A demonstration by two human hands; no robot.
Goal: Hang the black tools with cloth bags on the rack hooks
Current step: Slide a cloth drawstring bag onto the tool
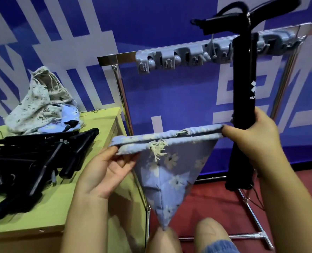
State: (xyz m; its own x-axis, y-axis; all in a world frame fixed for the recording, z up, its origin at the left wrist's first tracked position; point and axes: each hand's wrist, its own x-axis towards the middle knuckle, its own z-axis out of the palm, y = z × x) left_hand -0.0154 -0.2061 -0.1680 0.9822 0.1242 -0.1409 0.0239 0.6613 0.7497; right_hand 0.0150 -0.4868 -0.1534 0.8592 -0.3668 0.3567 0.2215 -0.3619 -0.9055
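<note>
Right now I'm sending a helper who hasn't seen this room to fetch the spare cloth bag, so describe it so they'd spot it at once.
Start at the yellow-green table left of the chrome rack. At its back edge, by the blue wall, lies a crumpled cloth bag behind the pile of black tools. It is pale grey-white with small dark prints, unlike the blue flowered bag held in both hands.
</note>
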